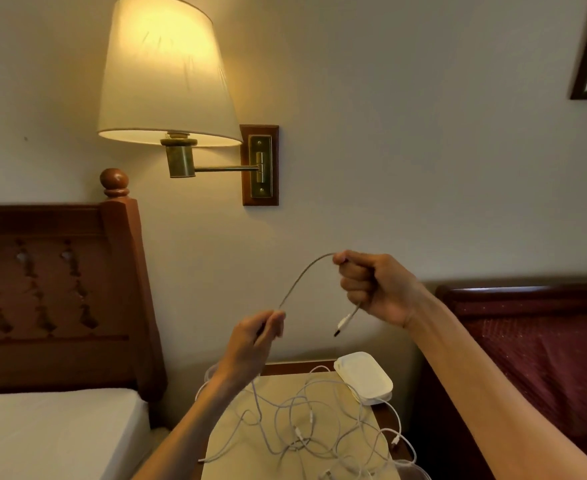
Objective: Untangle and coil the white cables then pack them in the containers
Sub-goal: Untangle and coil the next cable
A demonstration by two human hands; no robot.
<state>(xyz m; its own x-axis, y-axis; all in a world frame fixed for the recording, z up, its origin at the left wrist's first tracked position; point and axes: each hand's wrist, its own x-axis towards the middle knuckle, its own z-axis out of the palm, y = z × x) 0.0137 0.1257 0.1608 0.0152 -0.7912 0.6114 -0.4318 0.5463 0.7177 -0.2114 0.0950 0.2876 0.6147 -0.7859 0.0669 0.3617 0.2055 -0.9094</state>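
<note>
White cable (305, 275) arcs between hands | left grip (254, 336) pinching it | right grip (371, 285) fisted round it

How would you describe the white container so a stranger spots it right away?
Find the small bedside table below the lit wall lamp. At its back right corner sits the white container, a closed, rounded box; unlike the loose white cables tangled beside it, it is solid and smooth.

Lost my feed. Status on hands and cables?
Both hands grip one cable: left hand, right hand, plug end dangling. Tangle on nightstand. Container shut.
</note>
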